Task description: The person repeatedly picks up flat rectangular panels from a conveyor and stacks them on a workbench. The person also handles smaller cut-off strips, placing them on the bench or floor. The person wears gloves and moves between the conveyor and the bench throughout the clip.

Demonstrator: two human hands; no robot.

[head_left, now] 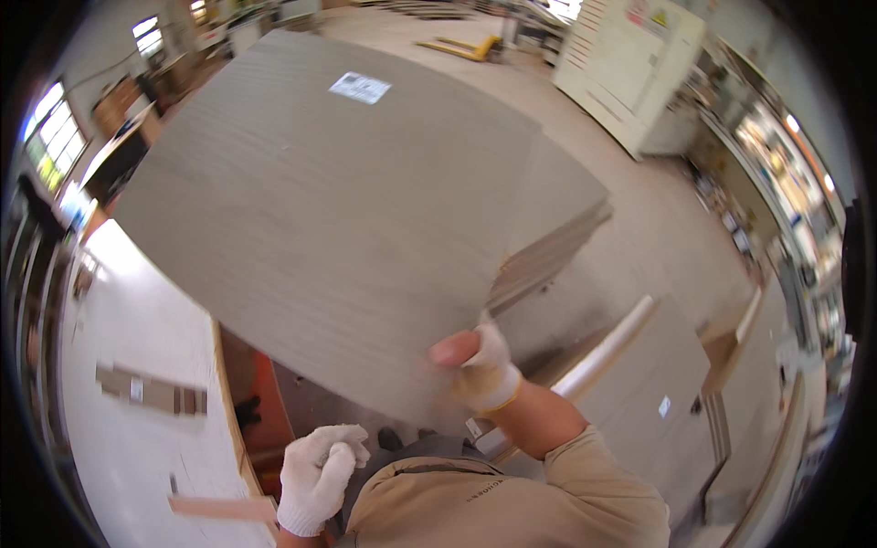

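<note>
A large grey-brown wood-grain panel [347, 210] with a white label [361, 88] near its far end slants across the middle of the view. My right hand [484, 370], in a white glove that leaves the thumb bare, grips the panel's near right corner, thumb on top and fingers hidden beneath. Layered edges of more panels [553, 251] show under its right side. Close to my body, my left hand [320, 473] wears a white glove. Its fingers are curled in, apart from the panel, and nothing shows in them.
To the left runs a long white table [119, 320] bearing a small bundle of brown strips [151, 390] and a pinkish strip [222, 509]. At right lie more labelled panels [639, 384]. Farther off stand a pale cabinet [621, 73] and a yellow pallet jack [466, 48].
</note>
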